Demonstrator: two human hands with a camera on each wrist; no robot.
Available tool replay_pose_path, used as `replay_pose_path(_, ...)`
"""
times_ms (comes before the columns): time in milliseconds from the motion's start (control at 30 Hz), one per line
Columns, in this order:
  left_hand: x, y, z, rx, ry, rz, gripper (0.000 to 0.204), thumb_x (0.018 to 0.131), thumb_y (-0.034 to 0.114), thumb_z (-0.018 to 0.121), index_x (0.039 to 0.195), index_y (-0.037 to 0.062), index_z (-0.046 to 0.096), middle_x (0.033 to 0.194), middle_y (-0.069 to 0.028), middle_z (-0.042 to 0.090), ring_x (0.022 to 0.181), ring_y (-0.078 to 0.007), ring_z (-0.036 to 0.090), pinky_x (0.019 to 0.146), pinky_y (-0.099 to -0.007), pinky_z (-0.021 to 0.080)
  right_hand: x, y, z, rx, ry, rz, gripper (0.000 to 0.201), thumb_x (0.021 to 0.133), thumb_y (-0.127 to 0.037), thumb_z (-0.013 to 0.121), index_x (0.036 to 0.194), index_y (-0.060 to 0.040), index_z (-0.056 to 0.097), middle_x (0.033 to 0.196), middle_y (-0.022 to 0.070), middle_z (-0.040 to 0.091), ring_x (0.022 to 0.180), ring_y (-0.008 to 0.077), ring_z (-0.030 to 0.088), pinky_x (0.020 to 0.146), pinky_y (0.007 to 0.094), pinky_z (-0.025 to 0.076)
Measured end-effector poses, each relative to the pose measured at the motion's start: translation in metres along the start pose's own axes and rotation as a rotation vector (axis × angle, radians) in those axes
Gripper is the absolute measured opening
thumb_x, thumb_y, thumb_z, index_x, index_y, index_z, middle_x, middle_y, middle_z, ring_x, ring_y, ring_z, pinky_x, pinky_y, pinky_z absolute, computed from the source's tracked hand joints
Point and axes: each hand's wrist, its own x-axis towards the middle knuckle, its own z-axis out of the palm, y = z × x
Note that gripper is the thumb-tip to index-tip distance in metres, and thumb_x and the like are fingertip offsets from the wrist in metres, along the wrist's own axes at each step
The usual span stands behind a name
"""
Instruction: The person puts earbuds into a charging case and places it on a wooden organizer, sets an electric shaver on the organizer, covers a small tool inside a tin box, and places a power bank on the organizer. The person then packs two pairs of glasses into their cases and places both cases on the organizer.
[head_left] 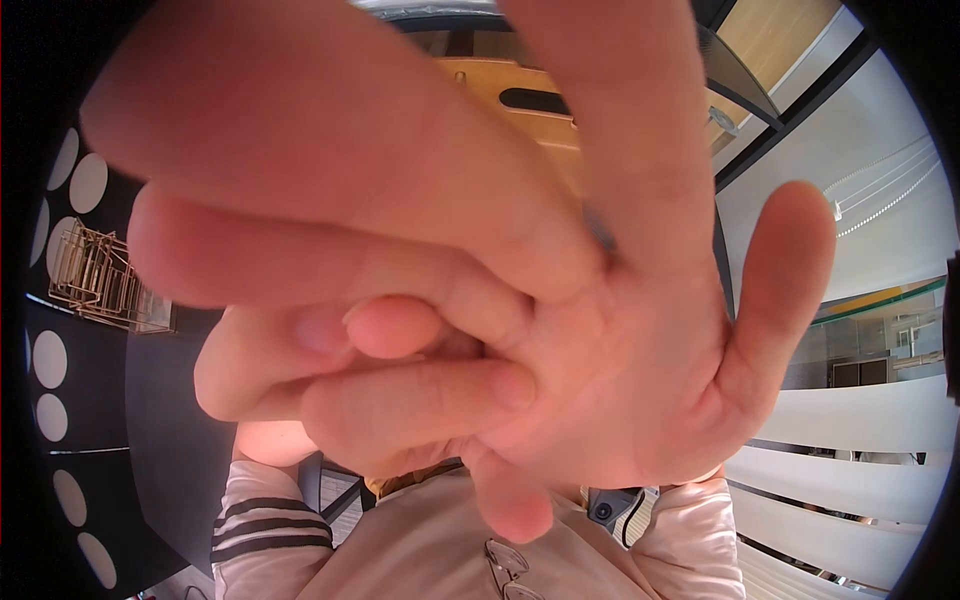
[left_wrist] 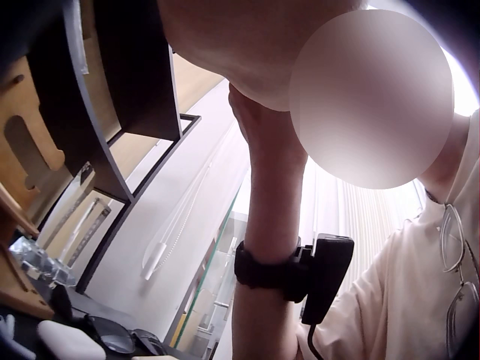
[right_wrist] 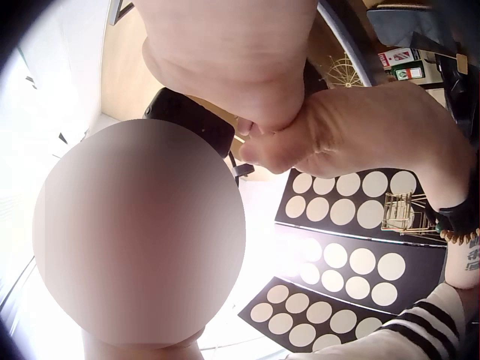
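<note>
My right hand point(head_left: 620, 370) fills much of the head view, palm toward the camera, with its thumb held out and several fingers stretched out and spread. My left hand point(head_left: 370, 410) curls its fingers around the little-finger side of the right hand, and a fingertip point(head_left: 395, 327) pokes out of that grip. In the left wrist view the right forearm point(left_wrist: 274, 191) stands upright with a black wrist camera point(left_wrist: 330, 274) strapped on. From the right wrist view the left hand point(right_wrist: 337, 135) meets the base of the right hand; much of its grip is hidden there.
Glasses point(head_left: 507, 560) hang from the shirt. At the left stands a gold wire rack point(head_left: 95, 275) by dark panels with white circles. A wooden holder point(left_wrist: 30, 127), sunglasses point(left_wrist: 112, 335) and a smooth white object point(left_wrist: 71, 341) are beside a black shelf frame point(left_wrist: 131, 199).
</note>
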Motion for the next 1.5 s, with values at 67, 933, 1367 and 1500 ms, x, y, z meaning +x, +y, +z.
replay_pose_path(67,0.0,0.0,0.0,0.002,0.009,-0.001,0.043,0.1,0.044,0.056,0.088,0.003,0.059,0.112,-0.0124,0.044,0.089,-0.023,0.038,0.082,-0.0306,0.035,0.0,0.0,0.002,-0.003,0.001,0.0,0.055,0.113,-0.038,0.036,0.132,0.0107,0.051,0.111,0.0088,0.068,0.083,0.0064,0.057,0.09,0.0247,0.05)
replay_pose_path(933,-0.001,0.001,-0.004,0.04,0.119,-0.035,0.036,0.103,0.034,0.053,0.093,-0.0001,0.057,0.118,-0.0159,0.047,0.108,-0.026,0.04,0.097,-0.0338,0.033,0.004,0.01,0.021,-0.039,0.028,0.016,0.052,0.113,-0.036,0.036,0.131,0.0098,0.052,0.108,0.0077,0.069,0.079,0.0062,0.058,0.087,0.0244,0.051)
replay_pose_path(1367,-0.002,0.004,0.001,0.049,0.174,-0.055,0.032,0.105,0.029,0.051,0.096,-0.0016,0.056,0.12,-0.0177,0.049,0.118,-0.0276,0.041,0.105,-0.0354,0.033,0.005,0.01,0.027,-0.054,0.046,0.016,0.05,0.113,-0.035,0.036,0.131,0.0093,0.052,0.107,0.0071,0.069,0.076,0.0061,0.058,0.086,0.0243,0.052)
replay_pose_path(1500,-0.001,0.004,-0.005,0.051,0.192,-0.059,0.031,0.105,0.028,0.051,0.097,-0.0021,0.055,0.121,-0.0182,0.05,0.121,-0.028,0.041,0.108,-0.0359,0.032,0.006,0.01,0.029,-0.058,0.05,0.014,0.05,0.113,-0.034,0.036,0.131,0.0092,0.053,0.107,0.0069,0.069,0.076,0.0061,0.058,0.085,0.0242,0.052)
